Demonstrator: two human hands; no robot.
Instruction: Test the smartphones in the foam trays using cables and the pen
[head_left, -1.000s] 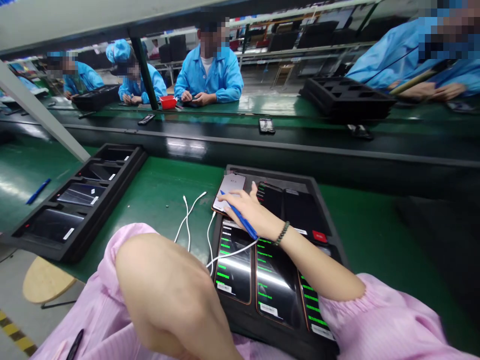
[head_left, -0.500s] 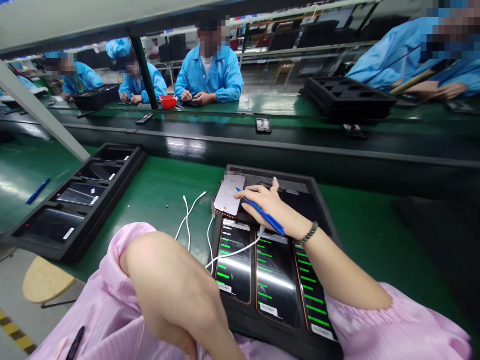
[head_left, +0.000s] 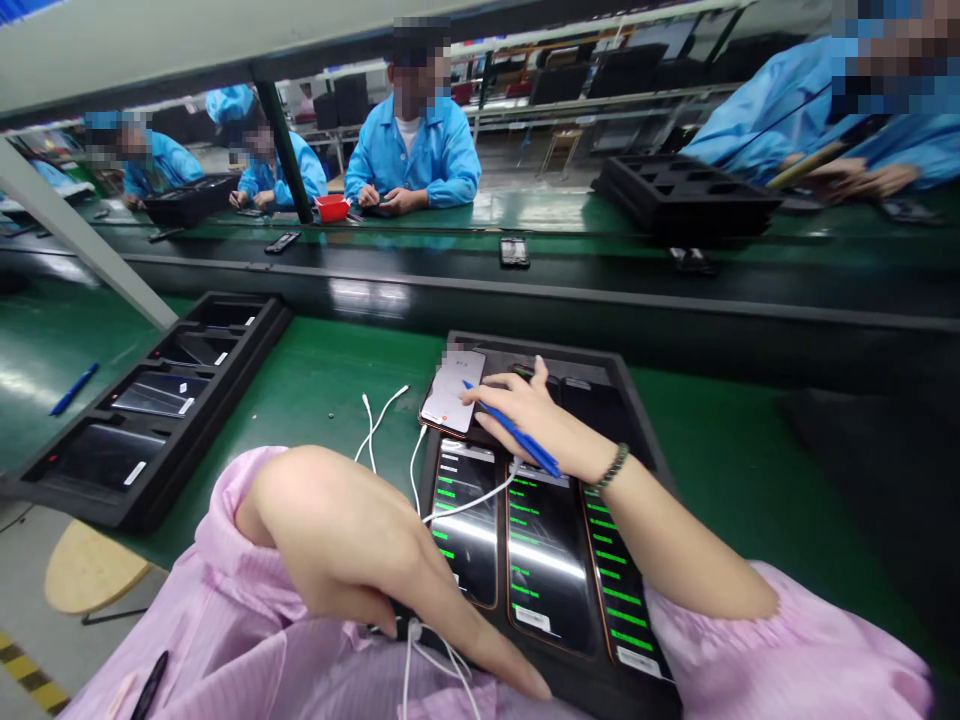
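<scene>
One lit phone (head_left: 452, 380) lies beneath the blue pen (head_left: 521, 440) as the left hand (head_left: 345, 530) unfolds

In the head view, the main change is low down: the left hand, more curled half a second ago, now stretches its index finger rightward, near the close edge of the black tray (head_left: 639, 400), and white cable loops (head_left: 406, 675) come into sight beside its thumb. The right hand (head_left: 540, 420) sits farther right than a second ago, so more of the bright screen is uncovered. To my judgement, attention stays on the lit phone, while the left hand is busy around the cabling.

The right hand is closed loosely around the blue pen, whose tip lies over the screen; whether pen or fingertips touch the glass I cannot tell. The left hand is palm down, thumb and index finger well apart, but its other fingers are hidden, so I cannot tell whether it grips the cable loops.

The lit phone rests at the far left corner of the black tray, slightly over its rim, with a white charging lead (head_left: 413, 470) meeting its lower end. Nearer the person, three phones (head_left: 551, 590) with green text lie side by side in the tray
</scene>
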